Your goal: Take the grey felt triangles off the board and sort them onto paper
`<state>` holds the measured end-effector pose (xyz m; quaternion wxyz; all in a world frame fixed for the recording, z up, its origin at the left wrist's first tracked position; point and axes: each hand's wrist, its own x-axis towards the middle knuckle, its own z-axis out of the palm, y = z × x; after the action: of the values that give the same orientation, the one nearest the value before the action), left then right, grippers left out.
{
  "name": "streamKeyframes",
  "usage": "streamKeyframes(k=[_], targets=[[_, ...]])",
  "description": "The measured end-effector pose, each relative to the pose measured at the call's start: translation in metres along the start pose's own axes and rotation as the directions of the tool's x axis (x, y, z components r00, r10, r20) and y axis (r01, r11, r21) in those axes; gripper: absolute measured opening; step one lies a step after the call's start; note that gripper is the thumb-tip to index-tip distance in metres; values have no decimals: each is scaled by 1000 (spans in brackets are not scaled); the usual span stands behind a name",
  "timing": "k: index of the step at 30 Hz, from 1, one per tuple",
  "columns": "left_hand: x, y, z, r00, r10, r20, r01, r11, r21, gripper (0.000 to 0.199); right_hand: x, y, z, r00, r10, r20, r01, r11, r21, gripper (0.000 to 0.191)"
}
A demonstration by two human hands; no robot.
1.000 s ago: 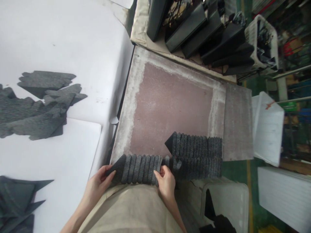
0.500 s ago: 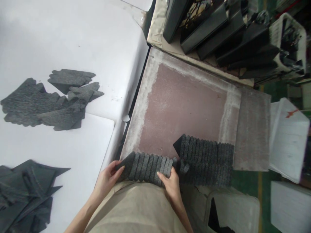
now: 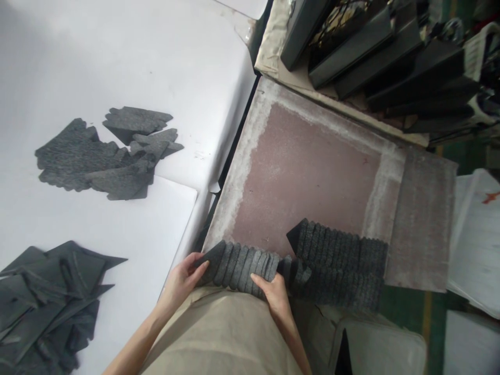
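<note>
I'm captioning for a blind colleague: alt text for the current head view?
Left hand and right hand hold overlapping grey pieces along the near edge of a brown board; darker rows lie at right, loose piles at left.

1. Over the middle of the brown table (image 3: pixel 312 161) we have a broad bare stretch where a hand could pass low.
2. Beyond its far edge, tilted dark panels (image 3: pixel 353 49) stand in our way.
3. To the near right, stacked strips (image 3: pixel 336 250) lie as a barrier, one pointed end jutting into that stretch.
4. Our left hand (image 3: pixel 183 276) and right hand (image 3: pixel 277 294), with the grey fan (image 3: pixel 246 263) held between, crowd the near edge, close against our apron (image 3: pixel 226 338).
5. On the white table (image 3: pixel 187 78) we could cross the far part, or slip between the grey heap (image 3: pixel 86 161) and the darker pile (image 3: pixel 54 291).
</note>
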<state>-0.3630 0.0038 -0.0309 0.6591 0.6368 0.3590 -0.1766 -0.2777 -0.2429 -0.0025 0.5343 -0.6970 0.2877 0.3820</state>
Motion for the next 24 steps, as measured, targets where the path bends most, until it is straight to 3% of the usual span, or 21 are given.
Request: streamKeyframes(k=[7,15,24], targets=[[3,-9,-2,1000,7,-11,-7,1000,-3,41,-7,-10,3,997,24,77,-27,999,45,53],[4,-13,0,1000,-10,-1,10,1000,-20,41,7,-12,23,999,6,48,-3,999,-42,48],[2,3,0,999,-18,-28,16,997,-74,42,3,-20,21,975,-2,223,16,998,-60,51]])
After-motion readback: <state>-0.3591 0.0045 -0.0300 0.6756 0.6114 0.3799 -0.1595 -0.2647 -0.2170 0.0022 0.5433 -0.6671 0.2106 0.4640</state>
